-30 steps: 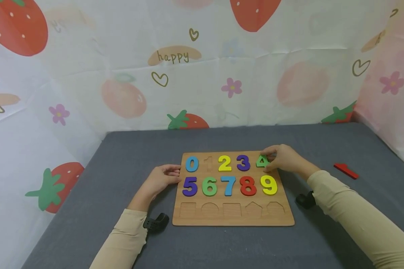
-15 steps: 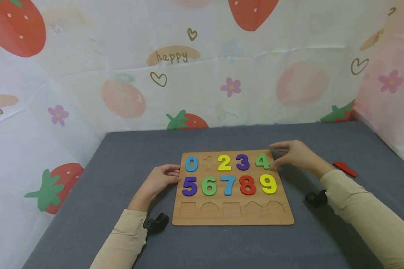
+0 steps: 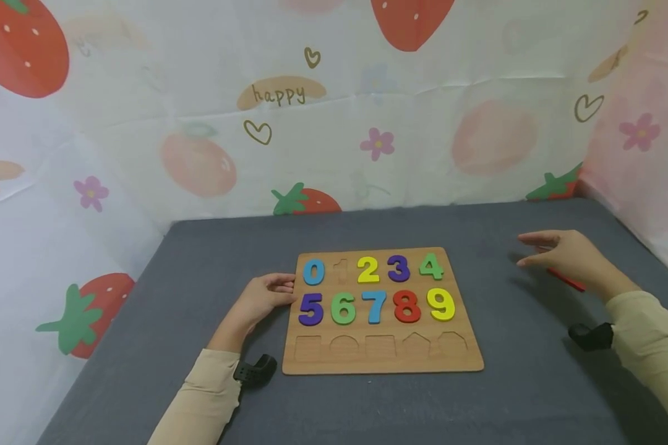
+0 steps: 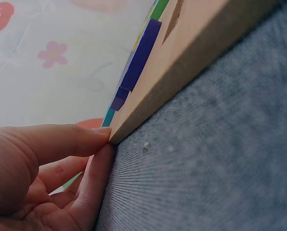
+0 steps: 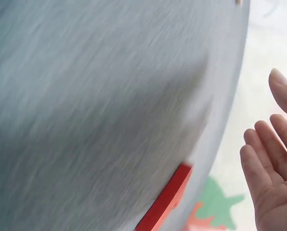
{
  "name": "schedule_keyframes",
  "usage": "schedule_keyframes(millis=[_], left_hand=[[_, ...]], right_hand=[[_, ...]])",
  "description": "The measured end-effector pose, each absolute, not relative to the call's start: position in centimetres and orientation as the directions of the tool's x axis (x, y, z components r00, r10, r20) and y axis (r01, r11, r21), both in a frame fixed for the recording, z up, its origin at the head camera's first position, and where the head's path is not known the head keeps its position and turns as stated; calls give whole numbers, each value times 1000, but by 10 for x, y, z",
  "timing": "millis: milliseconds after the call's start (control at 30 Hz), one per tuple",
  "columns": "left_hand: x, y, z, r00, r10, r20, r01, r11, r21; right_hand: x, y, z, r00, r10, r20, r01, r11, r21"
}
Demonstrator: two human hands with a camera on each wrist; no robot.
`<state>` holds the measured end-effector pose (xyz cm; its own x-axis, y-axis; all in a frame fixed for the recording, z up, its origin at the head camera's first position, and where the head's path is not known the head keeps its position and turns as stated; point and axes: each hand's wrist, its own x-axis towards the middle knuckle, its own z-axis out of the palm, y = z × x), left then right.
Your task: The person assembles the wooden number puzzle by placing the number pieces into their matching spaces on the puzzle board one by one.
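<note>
A wooden number puzzle board (image 3: 383,330) lies on the grey cloth, holding coloured digits 0 and 2 through 9. The recess shaped like a 1 (image 3: 341,270) is bare. At the board's left edge my left hand (image 3: 258,301) pinches the wood between thumb and fingers; the left wrist view shows the thumb tip (image 4: 102,135) right at the corner, near the purple 5 (image 4: 139,57). Off to the right, my right hand (image 3: 570,256) hangs over the cloth with fingers loosely extended and nothing in them. A red number 1 piece (image 5: 166,199) lies below it, partly hidden by the hand in the head view.
Grey cloth (image 3: 211,247) covers the table around the board. A white curtain (image 3: 323,154) printed with strawberries and flowers stands behind and at the sides. Along the board's near edge run several shallow shape recesses (image 3: 380,347). Black bands (image 3: 256,369) sit at both wrists.
My right hand has let go of the green 4, which stays in its place, and has moved right toward the red 1. The left hand keeps its hold on the board's edge.
</note>
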<state>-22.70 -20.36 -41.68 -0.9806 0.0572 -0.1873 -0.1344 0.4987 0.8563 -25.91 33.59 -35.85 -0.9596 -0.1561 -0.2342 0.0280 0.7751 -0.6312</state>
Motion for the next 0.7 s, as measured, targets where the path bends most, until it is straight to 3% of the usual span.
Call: schedule_keyframes(millis=[333, 700], left_hand=[[-228, -201, -417, -980, 52, -194, -143, 500, 854], [-228, -203, -417, -980, 61, -187, -133, 499, 857]], right_hand=[[-248, 378, -366, -964, -88, -249, 75, 814, -577], [-248, 393, -376, -968, -64, -245, 80, 842, -534]])
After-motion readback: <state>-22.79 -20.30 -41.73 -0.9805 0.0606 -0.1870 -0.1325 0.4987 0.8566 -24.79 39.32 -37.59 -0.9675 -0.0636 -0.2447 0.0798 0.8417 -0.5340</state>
